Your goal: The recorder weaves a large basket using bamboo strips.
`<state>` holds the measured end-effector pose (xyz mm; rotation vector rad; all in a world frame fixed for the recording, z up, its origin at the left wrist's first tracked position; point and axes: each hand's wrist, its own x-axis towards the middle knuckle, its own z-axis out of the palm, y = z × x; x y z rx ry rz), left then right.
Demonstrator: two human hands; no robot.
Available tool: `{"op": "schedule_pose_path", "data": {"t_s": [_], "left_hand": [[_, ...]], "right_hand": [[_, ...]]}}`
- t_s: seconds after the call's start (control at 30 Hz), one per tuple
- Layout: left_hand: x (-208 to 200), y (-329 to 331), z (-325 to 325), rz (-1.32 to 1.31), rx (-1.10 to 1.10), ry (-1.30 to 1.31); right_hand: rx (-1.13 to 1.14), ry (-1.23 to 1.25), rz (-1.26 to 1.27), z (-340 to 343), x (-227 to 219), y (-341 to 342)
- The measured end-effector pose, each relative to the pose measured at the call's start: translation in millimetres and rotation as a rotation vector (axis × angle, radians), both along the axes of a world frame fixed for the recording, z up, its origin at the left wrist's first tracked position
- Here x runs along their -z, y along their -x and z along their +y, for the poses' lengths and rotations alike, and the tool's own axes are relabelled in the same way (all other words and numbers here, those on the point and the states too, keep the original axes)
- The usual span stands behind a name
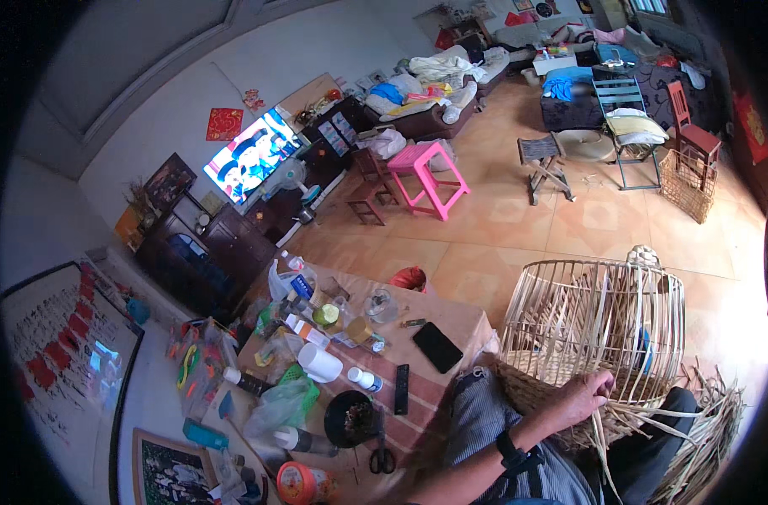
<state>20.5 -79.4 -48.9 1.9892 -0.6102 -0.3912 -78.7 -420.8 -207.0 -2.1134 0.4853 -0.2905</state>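
Note:
A half-woven basket (pixel 531 337) of pale plant strips rests against my lap, its upright stakes fanning upward above a tightly woven lower band. My left hand (pixel 582 397), with a dark watch (pixel 510 450) on its wrist, reaches in from the lower edge. Its fingers are pinched together at the basket's near side, on a pale strip among the stakes. Loose strip ends (pixel 601 442) hang just below the fingers. Beside my knee, at the lower right, lies a bundle of long dry strips (pixel 716 425). My right hand is not in view.
A cloth-covered table (pixel 376 450) at my left holds a phone (pixel 439 347), a remote (pixel 402 389), scissors (pixel 382 454), bottles and bags. Farther off stand a pink stool (pixel 426 172), a folding stool (pixel 542 160), chairs and a wicker basket (pixel 688 187).

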Motion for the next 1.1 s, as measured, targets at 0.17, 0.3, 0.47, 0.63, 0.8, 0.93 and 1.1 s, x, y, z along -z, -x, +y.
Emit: {"op": "schedule_pose_path", "data": {"t_s": [0.17,0.3,0.47,0.63,0.8,0.93,1.1], "left_hand": [[-7.0,0.3,0.3,0.027,0.01,-0.007],[-6.1,-0.2,-0.3,0.03,0.012,-0.008],[-0.1,-2.3,-1.6,0.014,0.019,-0.018],[-0.5,-1.4,-1.4,0.013,0.009,-0.014],[-5.2,-0.8,-0.7,0.023,0.008,-0.024],[-6.1,-0.5,0.6,0.003,0.019,0.003],[-2.4,-0.9,-0.7,0.03,0.012,-0.003]], "right_hand": [[-0.07,0.138,-0.014,25.4,-19.6,-35.8],[-0.087,0.192,-0.013,30.7,-24.3,-44.8],[-0.094,0.217,-0.017,29.1,-25.8,-44.6],[-0.105,0.237,-0.02,24.5,-28.4,-42.6],[-0.108,0.249,-0.022,23.6,-30.1,-44.3],[-0.103,0.252,-0.022,23.8,-30.2,-47.6],[-0.099,0.244,-0.021,23.9,-30.9,-53.6]]}}
